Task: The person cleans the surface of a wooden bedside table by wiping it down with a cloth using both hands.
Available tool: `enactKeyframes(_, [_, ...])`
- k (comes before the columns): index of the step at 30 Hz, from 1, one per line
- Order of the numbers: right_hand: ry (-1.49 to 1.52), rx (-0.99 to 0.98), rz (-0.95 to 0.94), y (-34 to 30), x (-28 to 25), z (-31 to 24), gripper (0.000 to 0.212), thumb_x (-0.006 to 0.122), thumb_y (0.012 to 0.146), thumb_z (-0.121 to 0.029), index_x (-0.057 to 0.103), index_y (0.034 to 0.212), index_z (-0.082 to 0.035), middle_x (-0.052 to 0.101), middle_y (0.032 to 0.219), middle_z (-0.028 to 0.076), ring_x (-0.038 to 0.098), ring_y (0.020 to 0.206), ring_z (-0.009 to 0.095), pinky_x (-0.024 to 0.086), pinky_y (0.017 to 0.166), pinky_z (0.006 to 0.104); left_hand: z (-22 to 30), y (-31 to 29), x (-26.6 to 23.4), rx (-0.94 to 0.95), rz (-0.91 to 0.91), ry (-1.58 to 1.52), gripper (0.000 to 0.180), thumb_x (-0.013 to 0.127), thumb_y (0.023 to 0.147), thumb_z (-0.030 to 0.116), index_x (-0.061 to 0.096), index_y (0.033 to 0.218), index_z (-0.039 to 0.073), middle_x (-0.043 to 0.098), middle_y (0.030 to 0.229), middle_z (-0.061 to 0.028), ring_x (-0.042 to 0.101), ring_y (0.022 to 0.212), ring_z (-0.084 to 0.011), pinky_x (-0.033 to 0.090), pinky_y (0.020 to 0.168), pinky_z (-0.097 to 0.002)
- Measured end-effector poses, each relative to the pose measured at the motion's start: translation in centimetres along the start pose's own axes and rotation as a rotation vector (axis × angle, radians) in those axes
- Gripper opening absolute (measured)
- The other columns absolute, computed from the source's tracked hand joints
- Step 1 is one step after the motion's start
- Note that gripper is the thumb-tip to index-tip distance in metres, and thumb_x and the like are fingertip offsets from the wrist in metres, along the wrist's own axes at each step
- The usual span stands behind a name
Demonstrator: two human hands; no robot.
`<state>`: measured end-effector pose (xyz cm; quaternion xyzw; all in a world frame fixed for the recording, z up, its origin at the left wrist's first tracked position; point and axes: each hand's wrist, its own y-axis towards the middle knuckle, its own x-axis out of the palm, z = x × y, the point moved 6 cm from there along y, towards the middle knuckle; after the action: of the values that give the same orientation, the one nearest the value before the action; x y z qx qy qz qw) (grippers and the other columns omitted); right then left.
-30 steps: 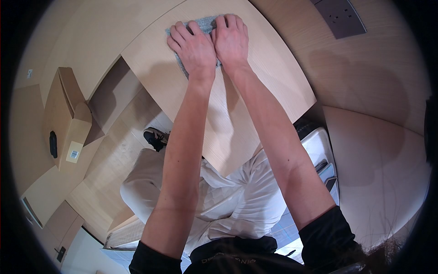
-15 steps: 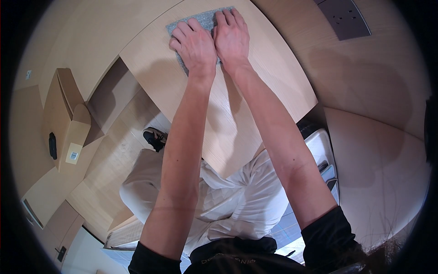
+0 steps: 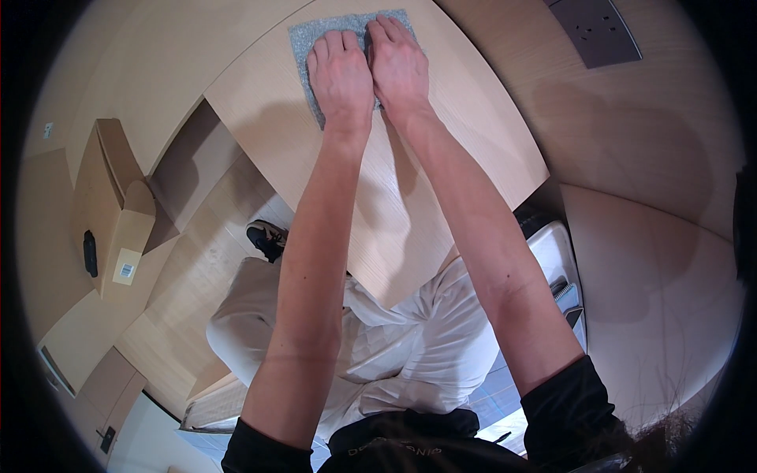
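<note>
A grey, speckled cloth point(image 3: 304, 39) lies on the far part of the pale wooden tabletop point(image 3: 465, 118). My left hand point(image 3: 341, 81) rests on the cloth's middle, knuckles up, with its fingers bent and drawn together against the fabric. Right beside it, my right hand point(image 3: 400, 72) bears on the cloth's right side, its fingers curled and close together near the far edge. The two hands almost touch at the thumbs, which are mostly hidden. Both forearms stretch straight out over the table.
At the left stands a cardboard box point(image 3: 102, 213) with a black handle. A dark socket plate point(image 3: 595, 33) is on the right-hand wall panel. Below the table's right corner sits a white bin point(image 3: 552, 252) holding a spiral notebook. My shoe point(image 3: 266, 239) shows on the floor.
My left hand's spread fingers have drawn together and shifted slightly right, baring more of the cloth's left side. The cloth's top right corner now shows flatter. My right hand has barely moved.
</note>
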<state>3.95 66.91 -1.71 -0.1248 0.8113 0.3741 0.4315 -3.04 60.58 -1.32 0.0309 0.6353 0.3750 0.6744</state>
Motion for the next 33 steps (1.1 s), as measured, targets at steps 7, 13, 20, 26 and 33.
enactKeyframes(7, [0.015, 0.069, -0.052, 0.1, 0.8, 0.4, 0.041, 0.059, 0.102, -0.017, 0.065, 0.139, -0.001, 0.062, 0.152, 0.015, 0.052, 0.147, 0.031, 0.044, 0.121, 0.0394, -0.2, -0.1, 0.1, -0.010, 0.015, -0.038, 0.020, 0.061, 0.099, 0.020, 0.066, 0.108, 0.004, 0.065, 0.118, -0.0150, 0.059, 0.123, -0.0331, 0.042, 0.113, -0.0449])
enactKeyframes(13, [-0.004, 0.079, -0.013, 0.5, 1.7, 0.9, 0.043, 0.058, 0.103, -0.021, 0.064, 0.140, -0.001, 0.062, 0.153, 0.015, 0.051, 0.147, 0.032, 0.043, 0.122, 0.0401, -1.1, -0.1, 1.4, -0.084, 0.011, -0.074, 0.035, 0.056, 0.103, 0.017, 0.061, 0.134, 0.001, 0.057, 0.148, -0.0219, 0.049, 0.143, -0.0382, 0.035, 0.123, -0.0494])
enactKeyframes(20, [-0.004, 0.061, -0.010, 0.8, 2.0, 1.2, 0.043, 0.056, 0.105, -0.024, 0.065, 0.140, -0.002, 0.062, 0.152, 0.015, 0.052, 0.147, 0.032, 0.043, 0.122, 0.0416, -1.9, -0.2, 2.3, -0.140, -0.033, -0.045, 0.054, 0.043, 0.112, 0.033, 0.049, 0.156, 0.002, 0.046, 0.164, -0.0221, 0.038, 0.155, -0.0411, 0.024, 0.127, -0.0583])
enactKeyframes(26, [-0.021, 0.054, -0.001, 0.4, 2.0, 1.1, 0.041, 0.053, 0.109, -0.027, 0.066, 0.140, -0.002, 0.062, 0.153, 0.015, 0.052, 0.147, 0.032, 0.042, 0.122, 0.0413, -1.8, -0.4, 2.3, -0.144, -0.052, -0.045, 0.056, 0.041, 0.113, 0.034, 0.047, 0.158, 0.002, 0.045, 0.164, -0.0222, 0.035, 0.157, -0.0401, 0.022, 0.128, -0.0576])
enactKeyframes(33, [-0.009, 0.058, 0.014, 0.6, 1.8, 0.8, 0.040, 0.054, 0.108, -0.027, 0.067, 0.136, -0.002, 0.063, 0.151, 0.016, 0.054, 0.145, 0.033, 0.043, 0.121, 0.0432, -1.4, 0.0, 0.9, -0.164, -0.010, -0.108, 0.043, 0.047, 0.111, 0.024, 0.054, 0.143, -0.004, 0.050, 0.157, -0.0251, 0.038, 0.154, -0.0424, 0.024, 0.129, -0.0559])
